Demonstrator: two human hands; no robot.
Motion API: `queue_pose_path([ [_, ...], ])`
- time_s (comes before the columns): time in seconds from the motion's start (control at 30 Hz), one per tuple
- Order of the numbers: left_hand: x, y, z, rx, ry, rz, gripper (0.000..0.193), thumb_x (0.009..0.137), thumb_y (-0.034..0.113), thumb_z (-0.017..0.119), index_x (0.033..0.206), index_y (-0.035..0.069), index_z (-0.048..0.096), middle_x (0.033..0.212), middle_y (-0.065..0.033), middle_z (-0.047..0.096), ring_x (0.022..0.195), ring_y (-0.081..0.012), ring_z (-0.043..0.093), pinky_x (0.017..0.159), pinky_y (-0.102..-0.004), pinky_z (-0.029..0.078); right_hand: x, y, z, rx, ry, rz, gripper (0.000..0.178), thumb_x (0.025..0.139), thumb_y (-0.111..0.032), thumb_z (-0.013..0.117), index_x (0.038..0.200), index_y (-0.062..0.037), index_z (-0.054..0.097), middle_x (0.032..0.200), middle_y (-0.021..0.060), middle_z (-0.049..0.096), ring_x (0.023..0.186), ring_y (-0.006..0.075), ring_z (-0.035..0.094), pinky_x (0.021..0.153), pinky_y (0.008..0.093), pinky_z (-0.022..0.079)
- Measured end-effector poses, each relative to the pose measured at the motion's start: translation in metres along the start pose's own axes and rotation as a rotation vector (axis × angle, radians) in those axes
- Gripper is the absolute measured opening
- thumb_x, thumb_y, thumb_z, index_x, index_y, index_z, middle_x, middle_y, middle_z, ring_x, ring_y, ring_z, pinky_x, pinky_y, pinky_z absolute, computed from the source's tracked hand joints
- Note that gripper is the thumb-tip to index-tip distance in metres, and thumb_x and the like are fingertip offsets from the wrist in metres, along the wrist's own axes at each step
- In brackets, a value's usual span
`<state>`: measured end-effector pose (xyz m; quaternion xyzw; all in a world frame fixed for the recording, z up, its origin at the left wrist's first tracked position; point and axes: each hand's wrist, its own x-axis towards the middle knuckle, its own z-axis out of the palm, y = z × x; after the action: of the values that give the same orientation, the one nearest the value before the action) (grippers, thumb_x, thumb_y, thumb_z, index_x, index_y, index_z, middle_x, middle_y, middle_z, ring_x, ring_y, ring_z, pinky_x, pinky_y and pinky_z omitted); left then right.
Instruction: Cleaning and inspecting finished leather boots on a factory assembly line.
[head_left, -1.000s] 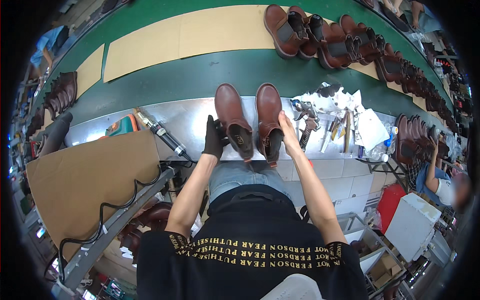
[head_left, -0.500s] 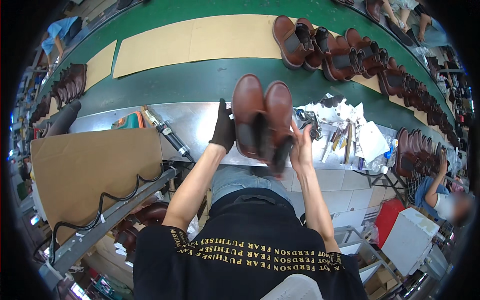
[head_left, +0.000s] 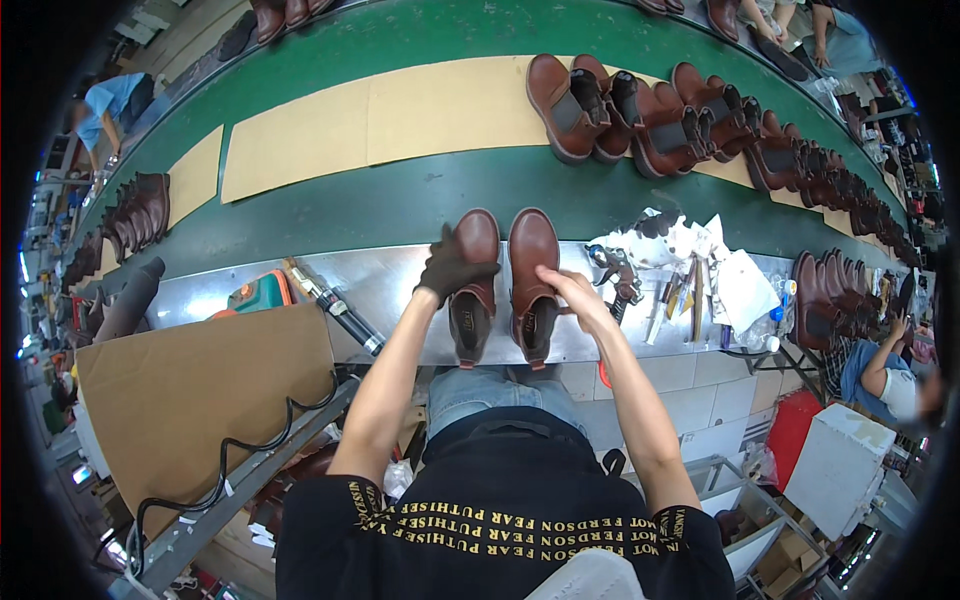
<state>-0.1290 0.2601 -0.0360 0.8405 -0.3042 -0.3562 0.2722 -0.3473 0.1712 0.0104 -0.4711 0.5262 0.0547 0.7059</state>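
Grasping left boot (head_left: 478, 235) with gloved left hand (head_left: 455, 268), right boot (head_left: 533, 240) with bare right hand (head_left: 575, 292), pointing both toward twelve o'clock, flanked by tools (head_left: 697, 300) at three.

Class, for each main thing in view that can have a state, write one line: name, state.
Left boot: toe forward, opening exposed
Right boot: toe forward, opening exposed
Left grip: gloved, touching left boot
Right grip: bare, touching right boot
White cloth: crumpled
Yellow boards: flat
Boot row: closely packed
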Motion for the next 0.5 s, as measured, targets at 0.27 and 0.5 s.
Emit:
queue_pose_path([
  [0.27, 0.027, -0.002, -0.031, -0.031, -0.274, -0.012, 0.081, 0.055, 0.026, 0.082, 0.124, 0.0, 0.048, 0.113, -0.0189, 0.056, 0.098, -0.028, 0.059, 0.084, -0.0374, 0.05, 0.059, -0.01, 0.014, -0.608, 0.522, -0.183, 0.078, 0.063, -0.044, 0.076, 0.122, 0.0015, 0.052, 0.108, 0.0206, 0.063, 0.103, 0.035, 0.059, 0.088, 0.0374, 0.046],
  [0.5, 0.012, 0.007, -0.047, -0.655, -0.394, -0.072, 0.062, 0.058, 0.008, 0.08, 0.115, -0.001, 0.056, 0.105, -0.0114, 0.063, 0.091, -0.0202, 0.061, 0.082, -0.0324, 0.051, 0.025, 0.004, -0.008, -0.056, 0.313, -0.327, 0.057, 0.067, -0.022, 0.076, 0.117, -0.0012, 0.058, 0.099, 0.0181, 0.067, 0.089, 0.0263, 0.066, 0.08, 0.033, 0.05],
])
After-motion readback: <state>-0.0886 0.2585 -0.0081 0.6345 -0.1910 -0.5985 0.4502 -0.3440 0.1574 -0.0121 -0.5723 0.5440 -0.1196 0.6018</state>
